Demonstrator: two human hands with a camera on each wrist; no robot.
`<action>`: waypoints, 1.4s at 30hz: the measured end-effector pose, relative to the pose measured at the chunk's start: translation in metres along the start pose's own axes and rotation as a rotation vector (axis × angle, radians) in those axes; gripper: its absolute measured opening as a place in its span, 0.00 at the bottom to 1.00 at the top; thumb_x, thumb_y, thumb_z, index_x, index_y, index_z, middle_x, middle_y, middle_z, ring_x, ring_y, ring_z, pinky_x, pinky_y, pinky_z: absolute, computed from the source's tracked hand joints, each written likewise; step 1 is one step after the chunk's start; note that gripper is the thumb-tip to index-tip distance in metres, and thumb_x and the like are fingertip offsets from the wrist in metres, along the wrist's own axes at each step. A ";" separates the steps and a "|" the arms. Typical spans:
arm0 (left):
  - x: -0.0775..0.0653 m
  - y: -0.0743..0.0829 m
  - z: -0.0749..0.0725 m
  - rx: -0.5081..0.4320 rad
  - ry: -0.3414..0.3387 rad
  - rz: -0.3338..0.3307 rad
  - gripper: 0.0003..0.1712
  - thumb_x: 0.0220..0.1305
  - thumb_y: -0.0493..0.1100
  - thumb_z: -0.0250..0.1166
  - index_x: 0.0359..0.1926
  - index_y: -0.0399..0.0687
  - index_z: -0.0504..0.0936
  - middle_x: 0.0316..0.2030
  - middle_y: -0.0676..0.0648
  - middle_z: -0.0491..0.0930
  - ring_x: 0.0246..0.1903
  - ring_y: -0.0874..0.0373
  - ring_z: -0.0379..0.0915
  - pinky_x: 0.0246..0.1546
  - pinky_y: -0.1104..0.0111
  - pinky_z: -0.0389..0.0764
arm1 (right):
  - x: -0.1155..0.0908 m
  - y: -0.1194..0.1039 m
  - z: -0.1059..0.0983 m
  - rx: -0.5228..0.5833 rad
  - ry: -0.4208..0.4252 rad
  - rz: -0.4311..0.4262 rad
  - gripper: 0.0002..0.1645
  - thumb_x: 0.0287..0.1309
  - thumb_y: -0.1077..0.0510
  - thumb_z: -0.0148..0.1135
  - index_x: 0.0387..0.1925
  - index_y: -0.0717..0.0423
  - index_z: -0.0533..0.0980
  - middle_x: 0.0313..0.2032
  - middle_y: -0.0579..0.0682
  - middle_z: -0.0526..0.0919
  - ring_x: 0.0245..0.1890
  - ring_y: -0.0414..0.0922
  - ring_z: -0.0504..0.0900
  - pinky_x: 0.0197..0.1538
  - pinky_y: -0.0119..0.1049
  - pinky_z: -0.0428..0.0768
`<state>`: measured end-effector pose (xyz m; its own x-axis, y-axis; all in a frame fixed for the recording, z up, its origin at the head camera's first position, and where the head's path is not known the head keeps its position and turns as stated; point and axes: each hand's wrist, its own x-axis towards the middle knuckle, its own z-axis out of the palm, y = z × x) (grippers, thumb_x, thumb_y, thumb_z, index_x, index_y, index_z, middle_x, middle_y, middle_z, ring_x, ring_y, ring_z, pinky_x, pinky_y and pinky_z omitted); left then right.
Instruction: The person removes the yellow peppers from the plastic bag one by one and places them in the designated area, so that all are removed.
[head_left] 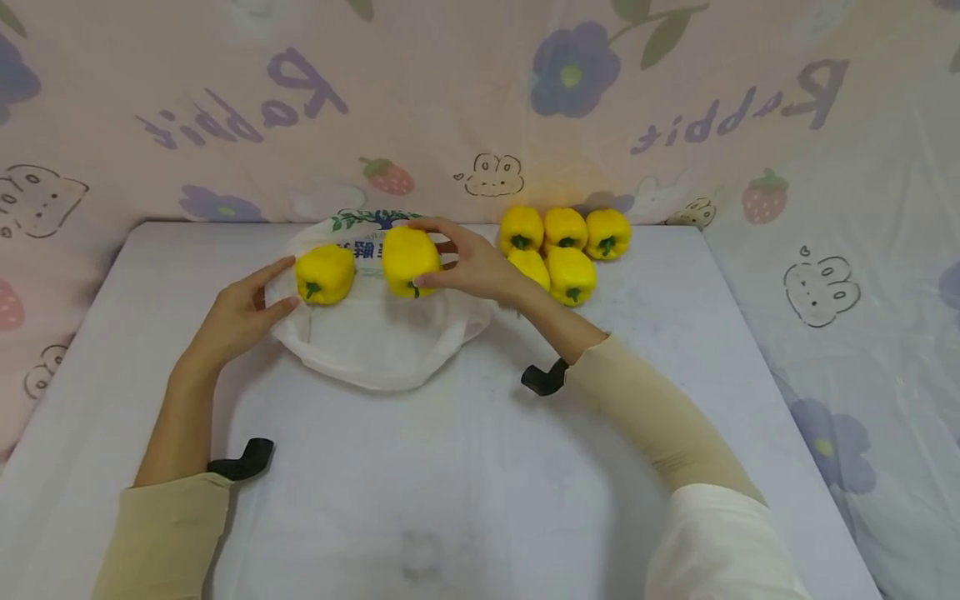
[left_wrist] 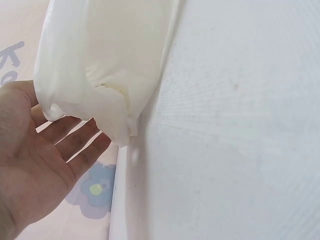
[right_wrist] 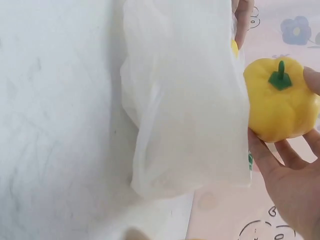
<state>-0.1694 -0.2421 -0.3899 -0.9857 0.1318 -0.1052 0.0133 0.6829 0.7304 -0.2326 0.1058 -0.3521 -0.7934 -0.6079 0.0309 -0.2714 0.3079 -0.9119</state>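
A white plastic bag (head_left: 375,346) with printed lettering lies on the table with its mouth toward me. My left hand (head_left: 238,315) holds a yellow bell pepper (head_left: 322,273) by its left side at the bag's mouth. In the left wrist view the bag (left_wrist: 110,55) hides that pepper and part of the left hand (left_wrist: 40,160). Over the bag's far side, my right hand (head_left: 480,265) grips another yellow bell pepper (head_left: 408,260) between thumb and fingers. The right wrist view shows this pepper (right_wrist: 277,107) with its green stem, beside the bag (right_wrist: 195,100).
Several more yellow bell peppers (head_left: 572,273) stand grouped on the white table (head_left: 465,467), right of the bag and beyond my right forearm. A patterned curtain (head_left: 450,100) hangs along the table's back edge. A black wrist device (head_left: 543,379) sticks out from the right sleeve.
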 end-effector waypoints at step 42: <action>-0.002 -0.002 0.002 0.033 0.042 0.017 0.37 0.72 0.53 0.60 0.77 0.59 0.58 0.31 0.42 0.63 0.33 0.50 0.59 0.22 0.68 0.63 | -0.077 0.024 -0.100 0.008 0.281 0.103 0.43 0.60 0.59 0.67 0.74 0.42 0.61 0.72 0.44 0.61 0.66 0.53 0.67 0.65 0.51 0.71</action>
<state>-0.1671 -0.2424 -0.3929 -0.9914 0.1137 -0.0644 0.0347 0.7041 0.7092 -0.2326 0.2327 -0.3351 -0.9365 -0.3471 0.0496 -0.1786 0.3507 -0.9193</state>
